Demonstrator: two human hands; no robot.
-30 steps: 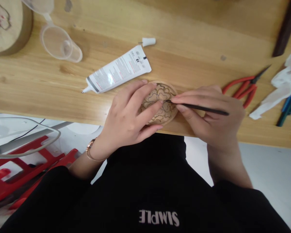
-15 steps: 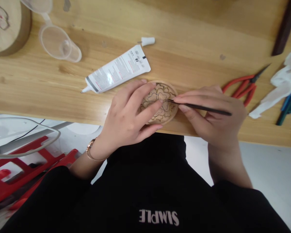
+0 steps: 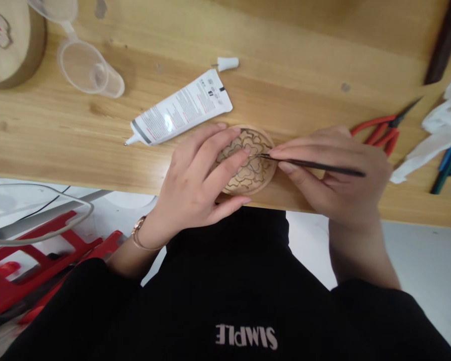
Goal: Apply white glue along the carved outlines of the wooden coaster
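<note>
While the left hand (image 3: 193,183) lies loosely spread over part of the wooden disc (image 3: 253,178) near the table's (image 3: 285,65) front edge, the right hand (image 3: 355,195) pinches a slender dark tool (image 3: 323,165). Beyond lie a white tube (image 3: 184,108) and white cap (image 3: 228,63); the right hand partly hides red-handled pliers (image 3: 378,131) near white tissue (image 3: 445,120).

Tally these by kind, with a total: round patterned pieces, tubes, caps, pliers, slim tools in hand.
Round patterned pieces: 2 (small disc, thick block)
White tube: 1
White cap: 1
Red-handled pliers: 1
Slim dark tool: 1
Total: 6
</note>
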